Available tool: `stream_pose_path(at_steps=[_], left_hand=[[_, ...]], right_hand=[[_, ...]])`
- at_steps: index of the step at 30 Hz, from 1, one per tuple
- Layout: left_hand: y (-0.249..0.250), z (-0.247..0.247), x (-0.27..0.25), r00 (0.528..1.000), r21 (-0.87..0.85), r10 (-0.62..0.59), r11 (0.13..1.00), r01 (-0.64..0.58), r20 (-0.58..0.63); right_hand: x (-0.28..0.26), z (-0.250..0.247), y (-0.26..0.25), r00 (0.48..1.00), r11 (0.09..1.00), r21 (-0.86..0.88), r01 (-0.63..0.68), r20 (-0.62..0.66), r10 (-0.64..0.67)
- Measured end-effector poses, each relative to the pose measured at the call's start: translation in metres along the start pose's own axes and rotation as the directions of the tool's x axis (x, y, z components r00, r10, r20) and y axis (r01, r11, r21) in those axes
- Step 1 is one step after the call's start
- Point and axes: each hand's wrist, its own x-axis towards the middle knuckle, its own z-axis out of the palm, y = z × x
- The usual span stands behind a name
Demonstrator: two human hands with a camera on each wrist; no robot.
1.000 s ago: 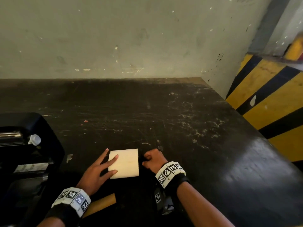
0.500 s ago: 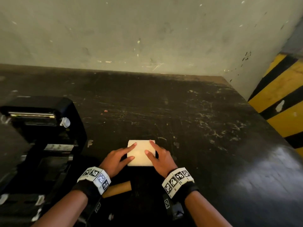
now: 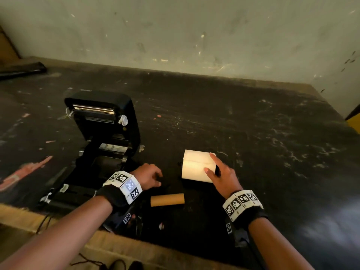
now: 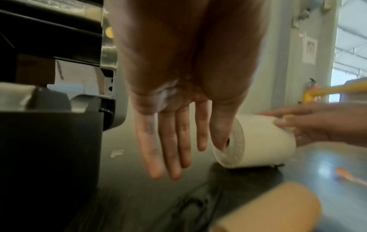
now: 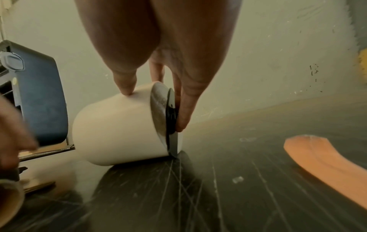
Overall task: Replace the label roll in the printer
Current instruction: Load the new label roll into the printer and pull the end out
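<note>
The white label roll (image 3: 195,166) lies on its side on the dark table (image 3: 253,133), with a black disc (image 5: 170,113) against its right end. My right hand (image 3: 211,164) holds that end: the thumb (image 5: 125,87) presses the curved side and the fingers (image 5: 183,109) lie on the disc. The black printer (image 3: 105,137) stands open to the left with its lid up. My left hand (image 3: 158,179) hangs between printer and roll, fingers (image 4: 172,157) straight, holding nothing. An empty brown cardboard core (image 3: 167,199) lies in front of the roll.
The table's front edge (image 3: 136,244) runs just below my wrists, and a cable (image 3: 43,221) hangs from it under the printer. A grey wall (image 3: 194,36) closes the back. A flat black object (image 3: 21,69) lies far back left. A yellow-black post (image 3: 355,123) stands at right.
My left hand has come off the roll and moved left toward the printer. The right hand has shifted to the roll's right end. My head has turned left, showing the whole printer.
</note>
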Motion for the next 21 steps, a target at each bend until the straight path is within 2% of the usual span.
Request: stream_pose_path(at_steps=[6,9,14,18,21], left_hand=[[0.002,0.022,-0.002,0.996,0.264,-0.092,0.96,0.09,-0.004],[-0.003,0.027,0.003,0.993,0.272,-0.115,0.955,0.114,-0.012],[-0.014,0.027,0.009,0.986,0.048,-0.169,0.985,0.168,-0.002],[-0.02,0.024,0.017,0.98,-0.082,-0.168,0.984,0.16,-0.108],[-0.014,0.017,0.022,0.97,-0.277,-0.17,0.954,0.117,-0.174]], right_hand=[[0.001,0.004,0.004,1.0,1.0,-0.005,-0.003,-0.011,0.003],[0.0,0.003,0.004,1.0,1.0,-0.001,-0.004,-0.013,0.004],[0.0,0.002,0.004,1.0,1.0,0.007,-0.013,0.009,0.013],[0.001,-0.002,0.0,0.999,1.0,0.006,-0.031,0.029,0.03],[0.0,-0.004,-0.001,0.999,1.0,0.009,-0.019,0.033,0.018]])
